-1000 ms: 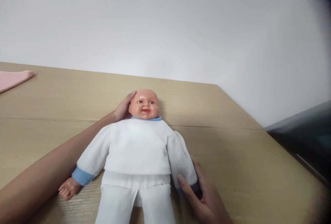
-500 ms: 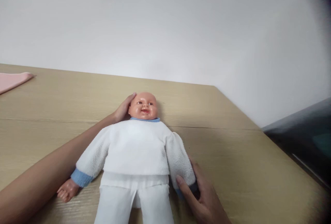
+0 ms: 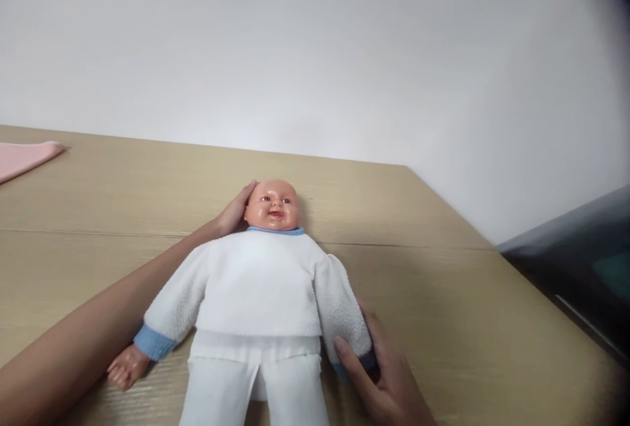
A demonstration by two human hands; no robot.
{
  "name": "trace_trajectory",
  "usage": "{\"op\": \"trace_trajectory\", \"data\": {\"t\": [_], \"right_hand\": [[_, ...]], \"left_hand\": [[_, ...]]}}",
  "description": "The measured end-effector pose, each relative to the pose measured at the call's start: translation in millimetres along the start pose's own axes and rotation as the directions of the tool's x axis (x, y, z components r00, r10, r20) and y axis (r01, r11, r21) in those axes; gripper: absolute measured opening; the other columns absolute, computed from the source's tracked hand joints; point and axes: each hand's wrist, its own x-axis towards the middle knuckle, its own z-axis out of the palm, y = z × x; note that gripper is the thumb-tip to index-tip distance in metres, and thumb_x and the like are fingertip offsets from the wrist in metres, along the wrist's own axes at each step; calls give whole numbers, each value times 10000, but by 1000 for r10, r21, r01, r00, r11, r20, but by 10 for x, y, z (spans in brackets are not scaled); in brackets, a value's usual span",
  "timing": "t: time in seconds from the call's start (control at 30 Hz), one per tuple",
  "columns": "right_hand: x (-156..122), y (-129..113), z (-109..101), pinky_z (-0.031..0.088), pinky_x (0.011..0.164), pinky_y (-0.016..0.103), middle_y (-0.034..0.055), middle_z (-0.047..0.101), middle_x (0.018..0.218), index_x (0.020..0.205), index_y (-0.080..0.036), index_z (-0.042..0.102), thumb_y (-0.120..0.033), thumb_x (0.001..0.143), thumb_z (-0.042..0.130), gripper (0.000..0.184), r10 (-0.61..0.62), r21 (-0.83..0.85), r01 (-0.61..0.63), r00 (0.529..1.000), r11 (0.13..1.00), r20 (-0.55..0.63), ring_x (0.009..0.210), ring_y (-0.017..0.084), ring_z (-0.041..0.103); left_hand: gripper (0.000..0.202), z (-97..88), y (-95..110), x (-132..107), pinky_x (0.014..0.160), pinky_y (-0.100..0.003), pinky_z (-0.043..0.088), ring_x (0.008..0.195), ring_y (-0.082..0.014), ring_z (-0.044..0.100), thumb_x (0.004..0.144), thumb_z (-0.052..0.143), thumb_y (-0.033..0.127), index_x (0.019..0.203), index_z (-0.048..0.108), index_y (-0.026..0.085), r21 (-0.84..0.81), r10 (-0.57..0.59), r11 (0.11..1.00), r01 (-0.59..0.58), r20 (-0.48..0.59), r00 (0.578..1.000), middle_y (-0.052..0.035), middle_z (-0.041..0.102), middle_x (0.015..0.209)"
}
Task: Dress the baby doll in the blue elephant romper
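A baby doll (image 3: 260,288) lies on its back on the wooden table. It wears a white fleece top with blue collar and cuffs, and white trousers whose lower ends run out of view. My left hand (image 3: 235,213) cups the side of the doll's head (image 3: 273,206), most of its fingers hidden behind it. Around the doll's sleeve, near the cuff, my right hand (image 3: 388,373) is closed, thumb on the near side and fingers on the far side. The doll's other hand (image 3: 128,367) rests over by my left forearm.
A piece of pink cloth (image 3: 27,158) lies at the table's far left. The table (image 3: 443,295) ends at a white wall (image 3: 246,45) at the back. Beyond its slanting right edge is a dark object (image 3: 581,262), blurred.
The view has tilted up very slightly, so everything sits a little lower. Both hands keep the same places on the doll.
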Motion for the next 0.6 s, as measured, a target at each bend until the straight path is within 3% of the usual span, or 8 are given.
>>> {"op": "trace_trajectory", "data": {"t": [0.27,0.47,0.6], "right_hand": [[1,20,2,707,1094,402,110,759,1581,1579,-301,644,-586,1119,676,541,-67,-50,67,998,997,-8,1437,359,756],[17,-6,-16,713,1086,398,125,761,1576,1588,-285,644,-560,1119,691,545,-98,-67,97,995,993,-1,1425,362,764],[27,-36,-8,730,1040,383,137,773,1556,1565,-267,654,-560,1126,677,528,-118,-60,117,993,991,-8,1371,355,798]], "left_hand": [[720,44,-6,46,1290,-490,547,1372,-365,790,1194,394,680,1590,689,155,76,180,982,-172,-108,978,-177,830,1450],[697,-13,-38,111,1284,-511,544,1385,-366,777,1212,362,653,1519,730,147,97,242,968,-232,-109,964,-174,846,1413],[721,-51,-64,126,1278,-528,546,1368,-384,783,1175,446,716,1497,747,145,91,269,961,-262,-81,960,-185,846,1406]]}}
